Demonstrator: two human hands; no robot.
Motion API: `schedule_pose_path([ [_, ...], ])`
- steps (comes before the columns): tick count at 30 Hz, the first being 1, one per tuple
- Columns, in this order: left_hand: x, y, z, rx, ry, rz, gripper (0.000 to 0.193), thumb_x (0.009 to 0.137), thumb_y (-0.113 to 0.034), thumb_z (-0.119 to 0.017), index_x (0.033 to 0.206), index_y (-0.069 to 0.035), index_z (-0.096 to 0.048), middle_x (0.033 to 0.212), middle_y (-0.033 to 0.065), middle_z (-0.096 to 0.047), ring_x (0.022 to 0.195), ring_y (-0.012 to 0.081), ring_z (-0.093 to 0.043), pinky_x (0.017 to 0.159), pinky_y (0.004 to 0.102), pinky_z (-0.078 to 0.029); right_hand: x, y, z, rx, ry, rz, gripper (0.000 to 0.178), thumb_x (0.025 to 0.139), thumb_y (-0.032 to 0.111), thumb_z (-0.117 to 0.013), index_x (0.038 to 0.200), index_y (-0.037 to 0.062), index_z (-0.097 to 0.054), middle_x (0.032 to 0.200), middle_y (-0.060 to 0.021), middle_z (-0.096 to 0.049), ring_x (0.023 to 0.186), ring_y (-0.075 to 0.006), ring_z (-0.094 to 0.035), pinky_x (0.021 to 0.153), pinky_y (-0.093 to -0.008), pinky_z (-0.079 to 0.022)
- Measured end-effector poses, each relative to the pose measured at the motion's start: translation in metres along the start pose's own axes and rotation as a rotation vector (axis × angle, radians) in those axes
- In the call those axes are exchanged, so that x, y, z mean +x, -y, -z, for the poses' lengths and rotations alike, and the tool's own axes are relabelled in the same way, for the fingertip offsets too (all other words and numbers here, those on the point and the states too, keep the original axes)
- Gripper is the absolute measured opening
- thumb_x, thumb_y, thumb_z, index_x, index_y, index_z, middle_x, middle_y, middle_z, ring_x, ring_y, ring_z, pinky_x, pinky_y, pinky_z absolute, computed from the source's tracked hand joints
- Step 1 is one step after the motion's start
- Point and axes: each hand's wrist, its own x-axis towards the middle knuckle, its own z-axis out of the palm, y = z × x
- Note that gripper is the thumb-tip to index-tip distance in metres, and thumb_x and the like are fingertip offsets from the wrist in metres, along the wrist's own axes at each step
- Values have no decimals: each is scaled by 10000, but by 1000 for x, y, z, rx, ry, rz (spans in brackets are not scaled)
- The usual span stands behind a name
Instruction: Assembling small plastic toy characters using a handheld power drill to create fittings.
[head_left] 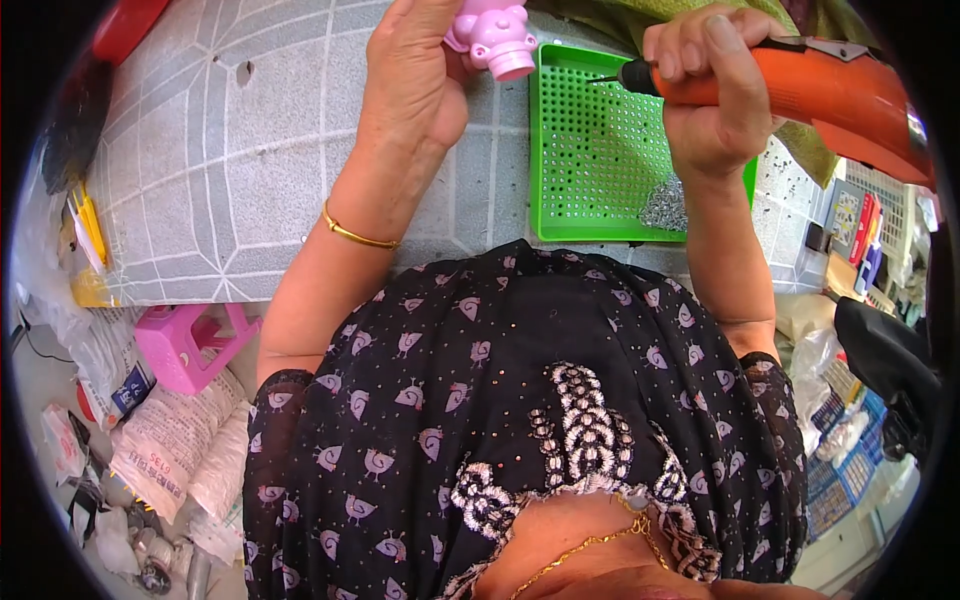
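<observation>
At the top of the view, my left hand (425, 90) is closed round a pink plastic piece (497, 35) shaped like a small animal figure, its upper part cut off by the picture's edge. My right hand (715, 100) grips an orange electric screwdriver (840, 95) whose thin bit points left. The bit's tip is over the perforated board of a green tray (537, 170); whether it touches a screw there I cannot tell. Many of the board's holes hold small silvery screws, and a heap of loose screws (663, 206) lies in the tray's near right corner.
A grey-and-white patterned cloth (270, 150) covers the table. Dark specks lie right of the tray, by an olive-green cloth (810, 150). Below the left table edge are a pink plastic frame (185, 345) and white sacks (175, 440). Blue crates (850, 480) stand at the lower right.
</observation>
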Motion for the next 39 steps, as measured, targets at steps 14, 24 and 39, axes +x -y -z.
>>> schedule_pose_path([
  [14,-5,2,-7,24,-3,38,357,936,-230,-672,1245,-60,-614,986,42,-683,805,126,-652,698,259,-541,27,55,7,247,247,-30,159,952,219,-490,890,95,-568,759,11,-483,711,-140,-463,756,-361,-353],
  [24,-10,0,-13,-98,4,49,324,941,-281,-684,1168,-55,-631,948,15,-677,786,91,-633,648,227,-505,28,57,-32,183,206,64,130,994,219,-494,944,101,-513,722,8,-486,602,-126,-481,648,-324,-425],
  [39,-12,3,-9,-154,59,52,267,937,-247,-692,1110,-56,-623,937,5,-661,798,81,-626,676,222,-503,8,48,-92,161,39,49,157,1035,254,-475,976,109,-477,686,19,-484,523,-110,-489,578,-294,-475],
])
